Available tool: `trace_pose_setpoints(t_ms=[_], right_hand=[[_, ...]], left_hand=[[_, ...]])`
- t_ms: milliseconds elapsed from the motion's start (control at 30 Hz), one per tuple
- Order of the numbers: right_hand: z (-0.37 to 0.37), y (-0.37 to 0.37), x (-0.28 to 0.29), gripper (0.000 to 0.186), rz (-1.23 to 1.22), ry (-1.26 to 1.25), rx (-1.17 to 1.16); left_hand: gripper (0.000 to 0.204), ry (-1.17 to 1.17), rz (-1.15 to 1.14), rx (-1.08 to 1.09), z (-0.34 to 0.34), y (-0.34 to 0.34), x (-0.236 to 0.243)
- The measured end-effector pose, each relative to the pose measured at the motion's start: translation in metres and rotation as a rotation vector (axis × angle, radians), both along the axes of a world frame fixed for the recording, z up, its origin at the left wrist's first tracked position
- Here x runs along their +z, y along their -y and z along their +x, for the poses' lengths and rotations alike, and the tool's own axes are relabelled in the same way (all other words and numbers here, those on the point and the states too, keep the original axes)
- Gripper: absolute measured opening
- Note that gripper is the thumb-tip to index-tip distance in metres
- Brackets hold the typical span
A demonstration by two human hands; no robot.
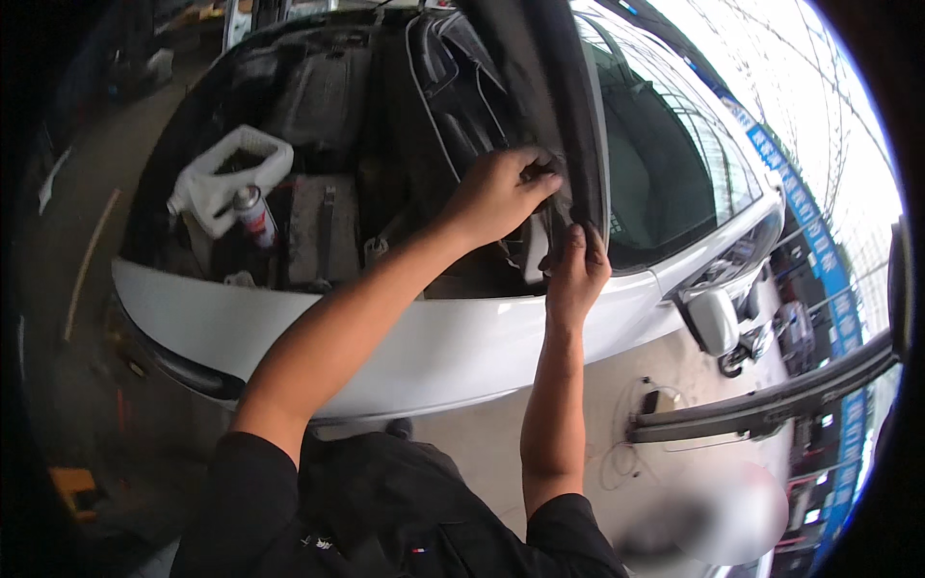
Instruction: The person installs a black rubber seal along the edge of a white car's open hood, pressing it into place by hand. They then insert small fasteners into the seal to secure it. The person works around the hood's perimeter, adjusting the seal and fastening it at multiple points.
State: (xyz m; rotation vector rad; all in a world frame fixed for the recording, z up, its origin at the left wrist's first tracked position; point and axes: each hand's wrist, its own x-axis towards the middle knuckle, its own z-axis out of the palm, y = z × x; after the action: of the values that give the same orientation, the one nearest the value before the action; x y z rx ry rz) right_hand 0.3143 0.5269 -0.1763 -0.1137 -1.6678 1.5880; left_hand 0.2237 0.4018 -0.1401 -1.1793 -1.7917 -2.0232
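Note:
A white car (pixel 424 342) stands in front of me with its engine bay exposed. Its raised hood (pixel 549 87) shows nearly edge-on between the bay and the windshield (pixel 655 169). My left hand (pixel 503 197) is at the dark underside of the hood near its lower corner, thumb and fingers pinched together. What they pinch is too small and dark to name. Just below and to the right, my right hand (pixel 580 270) has its fingers closed at the hood's lower end, beside the fender. Whatever lies inside its grip is hidden.
In the bay sit a white plastic jug (pixel 207 183), a red and white spray can (pixel 254 217) and a grey box with a dark strap (pixel 323 231). The side mirror (pixel 711 321) juts out at right. A dark beam (pixel 761 412) crosses above the floor, where cables (pixel 621 462) lie.

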Motion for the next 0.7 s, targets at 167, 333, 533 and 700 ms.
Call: trace_pose_setpoints(t_ms=[167, 333, 533, 700], right_hand=[[0.007, 0.000, 0.006, 0.017, 0.078, 0.064, -0.055], [0.004, -0.004, 0.006, 0.018, 0.147, 0.077, -0.099], [-0.005, 0.013, 0.012, 0.021, 0.240, 0.121, -0.175], [0.000, -0.009, -0.010, 0.016, 0.175, 0.119, -0.107]], left_hand=[[0.021, 0.136, 0.115, -0.053, -0.007, 0.005, -0.001], [0.022, 0.124, 0.236, -0.103, -0.002, -0.006, -0.011], [0.023, 0.078, 0.245, 0.044, 0.008, -0.012, 0.003], [0.021, 0.010, 0.257, 0.068, 0.005, -0.016, 0.000]])
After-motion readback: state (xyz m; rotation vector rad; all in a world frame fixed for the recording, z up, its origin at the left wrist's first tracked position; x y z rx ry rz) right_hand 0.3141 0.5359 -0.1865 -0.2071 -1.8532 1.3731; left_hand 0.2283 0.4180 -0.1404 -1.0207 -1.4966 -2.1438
